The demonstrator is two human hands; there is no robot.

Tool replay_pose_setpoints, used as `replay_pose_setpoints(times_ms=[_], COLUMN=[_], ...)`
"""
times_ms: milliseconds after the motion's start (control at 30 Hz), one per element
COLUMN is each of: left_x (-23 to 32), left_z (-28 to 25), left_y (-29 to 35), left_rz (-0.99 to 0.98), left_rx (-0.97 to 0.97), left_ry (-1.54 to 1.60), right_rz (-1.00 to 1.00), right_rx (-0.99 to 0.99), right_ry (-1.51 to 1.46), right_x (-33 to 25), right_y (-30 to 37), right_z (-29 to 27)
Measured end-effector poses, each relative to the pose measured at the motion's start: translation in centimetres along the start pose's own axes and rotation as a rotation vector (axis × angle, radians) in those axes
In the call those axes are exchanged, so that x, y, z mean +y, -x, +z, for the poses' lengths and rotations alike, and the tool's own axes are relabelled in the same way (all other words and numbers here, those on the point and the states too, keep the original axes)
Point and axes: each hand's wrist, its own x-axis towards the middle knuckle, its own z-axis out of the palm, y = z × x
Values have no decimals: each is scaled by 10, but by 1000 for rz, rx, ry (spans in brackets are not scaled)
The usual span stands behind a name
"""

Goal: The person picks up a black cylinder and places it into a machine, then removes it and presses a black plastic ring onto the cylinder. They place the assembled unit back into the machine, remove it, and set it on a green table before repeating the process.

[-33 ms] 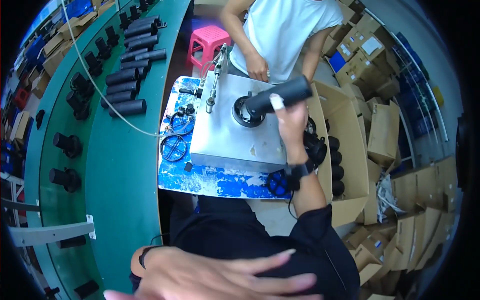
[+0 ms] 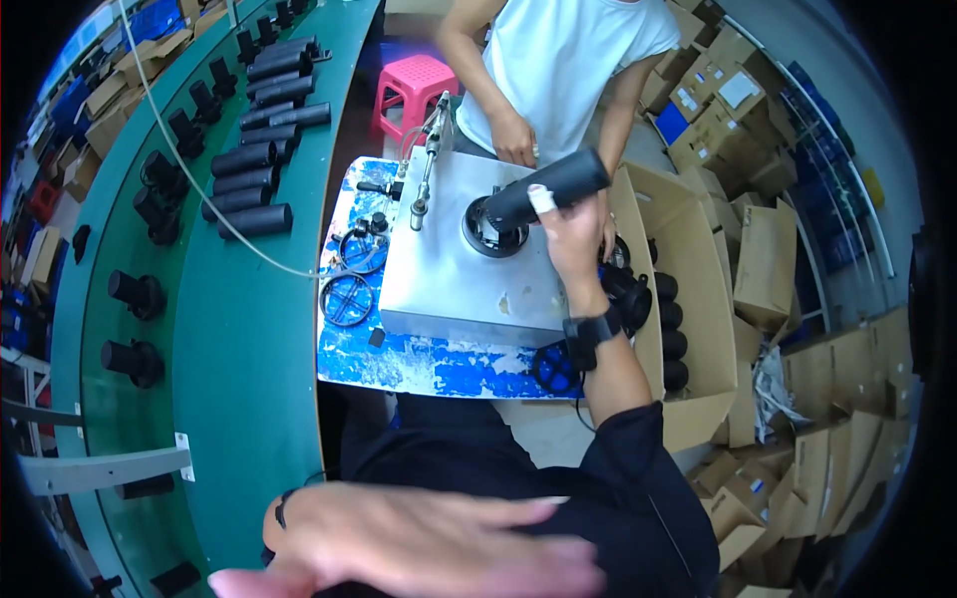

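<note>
My right hand (image 2: 573,239) is wrapped round a black cylinder (image 2: 560,185), which tilts up toward the right. The cylinder's lower left end is over or in a round black fitting (image 2: 495,231) on top of a metal box (image 2: 439,274); I cannot tell whether they touch. Close to my body, my left hand (image 2: 409,543) is stretched out and holds nothing, its fingers blurred. On the metal box, left of the fitting, stands a small pneumatic clamp (image 2: 424,179).
Black ring parts (image 2: 347,299) lie on the worn blue table (image 2: 439,367). To the left, black cylinders (image 2: 254,221) rest on a green conveyor bench (image 2: 234,349). An open carton (image 2: 706,329) holding black parts stands right. Opposite me stands a person in a white top (image 2: 578,80).
The black cylinder and my right hand have shifted slightly left. My left hand has turned a little, its fingers closer together. The other person's hand shows lower, beside my right hand.
</note>
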Motion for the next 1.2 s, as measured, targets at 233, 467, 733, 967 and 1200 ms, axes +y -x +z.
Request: replay_pose_setpoints(times_ms=[233,467,733,967,1200], left_x=[4,-43,-32,-48,-74], left_z=[-164,-238,-300,-334,-355], left_y=[113,94,95,71,61], left_rz=[-107,-64,-500,-577,-493], left_rx=[643,1141,877,915,756], left_ry=[-352,-732,-1127,-1210,-1604], right_rz=[-19,31,-19,123,89], right_rx=[-24,-92,-106,-113,-168], right_ry=[420,607,620,720,918], right_x=[17,-6,-6,-22,4], right_y=[-9,-9,-2,-13,-9], right_z=[-2,7,2,17,20])
